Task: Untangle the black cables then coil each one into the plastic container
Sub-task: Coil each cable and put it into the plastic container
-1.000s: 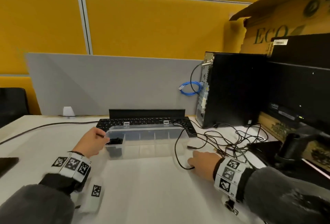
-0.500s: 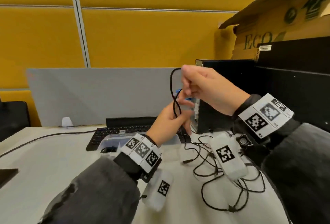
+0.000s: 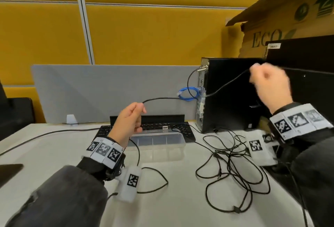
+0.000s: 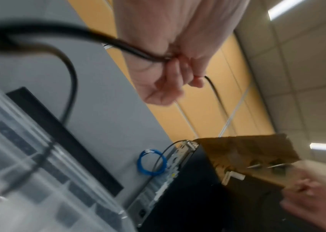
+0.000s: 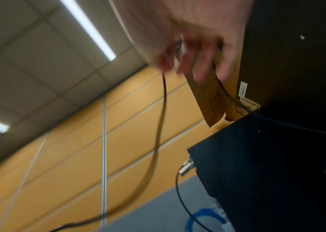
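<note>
A black cable [image 3: 224, 86] stretches in the air between both hands. My left hand [image 3: 130, 118] grips it above the clear plastic container [image 3: 178, 139]; the cable [image 4: 130, 48] runs through its curled fingers. My right hand [image 3: 267, 83], raised in front of the black computer tower, pinches the other part of the cable [image 5: 163, 100]. From the left hand the cable drops to the table and loops toward me [image 3: 155, 187]. A tangle of black cables [image 3: 233, 169] lies on the table to the right of the container.
A black keyboard [image 3: 180, 127] lies behind the container. The computer tower [image 3: 229, 96] stands at the right with a blue cable coil [image 3: 188, 94] beside it. A cardboard box [image 3: 289, 18] and a grey divider [image 3: 99, 89] stand behind. Another black cable [image 3: 45, 133] crosses the table's left side.
Both hands lifted a cable from the table and met near the middle. Now they have moved apart, the right hand going up and right, and the cable is stretched between them.
</note>
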The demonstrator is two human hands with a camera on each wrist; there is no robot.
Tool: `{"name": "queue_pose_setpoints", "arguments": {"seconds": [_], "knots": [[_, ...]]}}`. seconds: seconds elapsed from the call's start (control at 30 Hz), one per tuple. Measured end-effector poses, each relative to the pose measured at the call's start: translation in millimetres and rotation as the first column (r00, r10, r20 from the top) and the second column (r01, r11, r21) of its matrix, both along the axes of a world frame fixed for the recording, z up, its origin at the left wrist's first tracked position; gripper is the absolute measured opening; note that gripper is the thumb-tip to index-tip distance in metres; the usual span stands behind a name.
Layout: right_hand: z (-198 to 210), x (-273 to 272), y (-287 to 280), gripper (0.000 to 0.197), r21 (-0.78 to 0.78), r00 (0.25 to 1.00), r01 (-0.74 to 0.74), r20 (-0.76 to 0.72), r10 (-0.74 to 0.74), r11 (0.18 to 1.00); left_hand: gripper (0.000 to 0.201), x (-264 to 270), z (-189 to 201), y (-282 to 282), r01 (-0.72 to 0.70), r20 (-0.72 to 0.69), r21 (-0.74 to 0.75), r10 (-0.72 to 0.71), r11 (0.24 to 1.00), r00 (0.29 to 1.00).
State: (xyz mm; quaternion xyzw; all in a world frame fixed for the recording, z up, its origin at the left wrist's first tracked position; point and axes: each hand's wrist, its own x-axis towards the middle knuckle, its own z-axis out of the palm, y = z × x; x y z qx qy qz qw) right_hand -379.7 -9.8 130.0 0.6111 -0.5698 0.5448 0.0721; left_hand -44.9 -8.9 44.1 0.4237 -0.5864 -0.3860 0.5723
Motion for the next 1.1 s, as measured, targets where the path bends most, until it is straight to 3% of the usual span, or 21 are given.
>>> {"name": "queue_pose_setpoints", "arguments": {"seconds": [0.07,0.1,0.13,0.2,0.23,0.33,0.37,0.4,0.43,0.47,0.5,0.53,0.6,0.63,0.67,0.73,0.8,0.87,0.97,1.03,1.1], "knots": [[-20.7,17.8,3.2,0.025,0.403,0.971,0.001,-0.217,0.095,0.915,0.028,-4.9,7.6,7.3,0.023,0.070,-0.028,-0.021,0.999,0.997],[-27.5,30.0,7.4,0.029,0.469,0.945,0.035,-0.302,0.124,0.882,0.027,-9.8,10.7,13.1,0.051,0.157,-0.046,-0.043,0.998,0.987],[-32.8,43.5,13.3,0.051,0.475,0.924,0.023,-0.347,0.163,0.880,0.026,-15.5,12.7,18.3,0.067,0.265,-0.072,-0.046,0.995,0.963],[-40.3,75.1,24.0,0.088,0.488,0.904,-0.199,-0.244,0.352,0.850,0.024,-26.7,15.3,27.6,0.073,0.424,-0.152,-0.001,0.986,0.905],[-44.1,90.6,30.3,0.090,0.522,0.851,-0.319,-0.209,0.481,0.791,0.022,-31.1,15.5,30.2,0.088,0.458,-0.184,0.006,0.979,0.889],[-55.9,120.5,41.4,0.031,0.704,0.687,-0.448,-0.123,0.716,0.551,0.016,-36.7,13.6,36.2,0.182,0.479,-0.182,-0.075,0.966,0.875],[-59.1,121.1,37.3,0.026,0.704,0.668,-0.470,-0.110,0.736,0.532,0.014,-35.0,12.3,37.3,0.200,0.492,-0.162,-0.097,0.966,0.865],[-59.1,117.8,32.3,0.025,0.675,0.667,-0.481,-0.131,0.733,0.559,0.013,-32.1,12.3,38.4,0.197,0.504,-0.136,-0.103,0.971,0.857],[-53.8,115.9,26.0,0.016,0.703,0.734,-0.446,-0.067,0.676,0.554,0.013,-25.8,12.5,38.3,0.173,0.513,-0.108,-0.094,0.979,0.853],[-46.0,109.4,18.2,0.008,0.688,0.832,-0.393,-0.017,0.555,0.610,0.014,-16.6,13.1,37.7,0.142,0.526,-0.082,-0.078,0.987,0.847],[-38.0,94.9,5.2,0.022,0.603,0.924,-0.320,0.027,0.382,0.731,0.015,-4.6,13.7,36.3,0.107,0.544,-0.063,-0.056,0.992,0.837],[-31.4,74.9,-5.8,0.026,0.441,0.941,-0.333,0.205,0.267,0.833,0.017,8.6,14.8,35.1,0.068,0.578,-0.054,-0.025,0.996,0.816],[-22.7,30.8,-11.6,0.013,0.183,0.854,-0.265,0.500,0.143,0.947,0.021,35.9,16.0,30.6,-0.027,0.664,-0.050,0.053,0.998,0.745],[-25.7,11.3,-14.0,0.018,0.171,0.877,-0.190,0.472,0.089,0.967,0.023,46.8,16.1,29.1,-0.067,0.696,-0.040,0.075,0.997,0.714],[-30.0,-1.8,-16.2,0.018,0.246,0.949,-0.062,0.316,-0.019,0.967,0.024,54.0,16.4,28.7,-0.092,0.718,-0.027,0.083,0.995,0.691],[-43.7,2.0,-18.8,0.036,0.344,0.990,0.136,-0.011,-0.141,0.929,0.027,55.7,15.6,26.6,-0.095,0.745,-0.010,0.071,0.995,0.664],[-54.2,44.0,-8.6,0.056,0.263,0.958,0.114,-0.286,-0.035,0.958,0.028,41.7,15.7,27.5,-0.054,0.757,-0.024,0.053,0.998,0.652],[-60.7,98.7,10.2,0.061,0.243,0.880,-0.117,-0.424,0.215,0.963,0.027,20.6,16.1,29.2,-0.004,0.760,-0.058,0.046,0.998,0.649],[-74.0,158.3,31.0,0.045,0.484,0.686,-0.305,-0.486,0.541,0.821,0.020,-2.7,19.4,31.4,0.061,0.728,-0.130,0.053,0.990,0.684],[-75.6,164.9,30.1,0.029,0.492,0.682,-0.432,-0.371,0.630,0.756,0.017,-0.6,21.7,32.5,0.086,0.692,-0.135,0.032,0.987,0.721],[-67.2,144.9,14.9,0.024,0.362,0.775,-0.361,-0.397,0.492,0.860,0.020,15.8,21.9,32.2,0.035,0.669,-0.114,0.050,0.993,0.741]]}}
